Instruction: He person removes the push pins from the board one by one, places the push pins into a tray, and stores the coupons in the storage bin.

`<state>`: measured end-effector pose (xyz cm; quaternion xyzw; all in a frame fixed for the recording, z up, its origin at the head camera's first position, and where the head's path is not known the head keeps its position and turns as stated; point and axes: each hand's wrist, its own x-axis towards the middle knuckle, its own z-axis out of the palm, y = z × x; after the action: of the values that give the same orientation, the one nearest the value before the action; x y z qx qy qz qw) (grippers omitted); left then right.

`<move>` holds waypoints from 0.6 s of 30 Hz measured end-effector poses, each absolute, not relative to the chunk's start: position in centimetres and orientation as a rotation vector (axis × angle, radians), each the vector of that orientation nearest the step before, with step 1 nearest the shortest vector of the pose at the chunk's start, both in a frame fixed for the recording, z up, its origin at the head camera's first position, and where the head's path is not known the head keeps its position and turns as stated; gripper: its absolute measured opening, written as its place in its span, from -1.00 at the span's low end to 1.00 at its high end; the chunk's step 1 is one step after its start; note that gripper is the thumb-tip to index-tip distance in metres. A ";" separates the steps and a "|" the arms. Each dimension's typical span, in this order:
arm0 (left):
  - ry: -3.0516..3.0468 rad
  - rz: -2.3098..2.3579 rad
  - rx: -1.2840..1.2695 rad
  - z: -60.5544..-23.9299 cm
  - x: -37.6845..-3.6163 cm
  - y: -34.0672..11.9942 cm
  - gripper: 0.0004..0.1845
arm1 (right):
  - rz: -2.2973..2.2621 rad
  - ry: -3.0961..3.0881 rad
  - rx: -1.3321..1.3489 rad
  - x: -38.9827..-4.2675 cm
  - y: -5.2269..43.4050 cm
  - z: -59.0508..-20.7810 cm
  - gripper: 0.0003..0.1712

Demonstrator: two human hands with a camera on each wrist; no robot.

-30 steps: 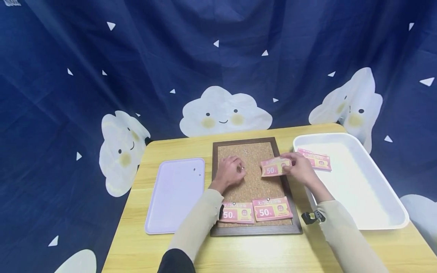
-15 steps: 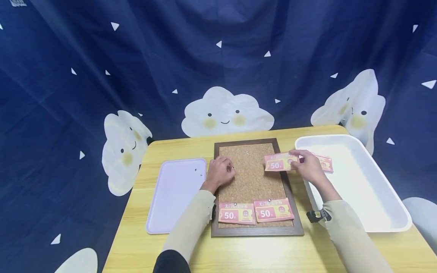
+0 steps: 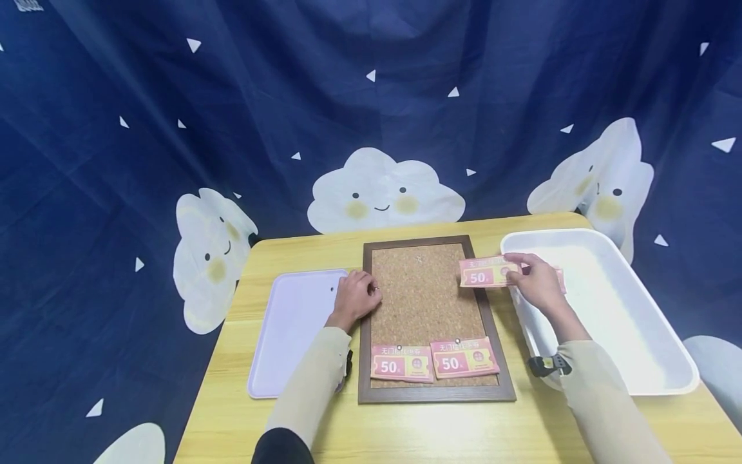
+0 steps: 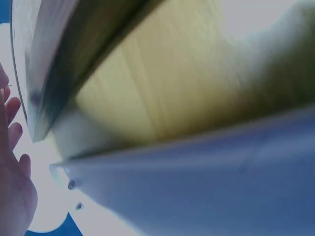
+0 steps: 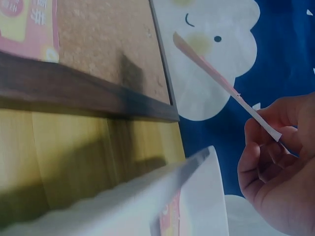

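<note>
My right hand (image 3: 539,283) pinches the right end of a pink-and-yellow coupon (image 3: 481,273) marked 50. It is held over the right frame of the corkboard (image 3: 426,303), and the right wrist view shows it edge-on, raised off the board. Between the fingertips of my left hand (image 3: 355,298) is a small pushpin (image 4: 8,87), mostly hidden, with its thin needle showing. That hand is above the gap between the board's left frame and the lilac tray (image 3: 290,341). Along the board's lower edge, a left coupon (image 3: 402,363) and a right coupon (image 3: 465,357) are each fixed by a pin.
A white bin (image 3: 614,316) stands to the right, with more coupons (image 3: 560,280) partly hidden behind my right hand. Small pins (image 4: 72,185) lie in the lilac tray. Near the board's top edge is a small pale mark (image 3: 419,258). A dark blue curtain (image 3: 371,109) hangs behind the table.
My left hand has moved left from the cork to the board's left edge, carrying the pushpin. My right hand has shifted right and slightly away with the coupon, off the cork toward the bin.
</note>
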<state>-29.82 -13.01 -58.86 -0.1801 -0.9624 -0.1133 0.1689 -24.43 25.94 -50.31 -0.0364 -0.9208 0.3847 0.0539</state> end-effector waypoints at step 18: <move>-2.804 -0.314 -0.323 -59.4 -29.9 -16.5 -0.83 | 1.251 -2.802 -0.340 -23.9 29.1 -49.7 -0.49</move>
<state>-29.86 -16.47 -59.41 -0.1125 -0.9761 -0.1093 0.1502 -23.89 29.09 -49.71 -0.1102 -0.9072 0.4051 0.0269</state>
